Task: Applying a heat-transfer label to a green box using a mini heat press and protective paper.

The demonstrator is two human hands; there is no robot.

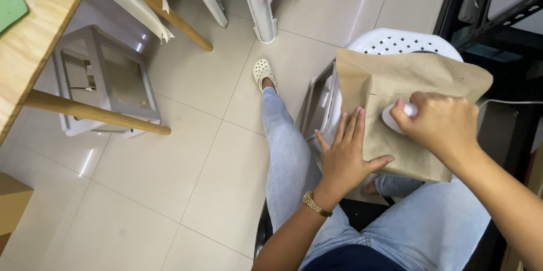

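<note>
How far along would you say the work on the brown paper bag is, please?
Done: the flat brown paper bag lies on the white perforated plastic stool. In hand: the left hand flattens it; the right hand presses a small white object on it. What remains cannot be told.

A flat brown paper package [407,112] lies on the white stool [407,42], right of centre.
</note>
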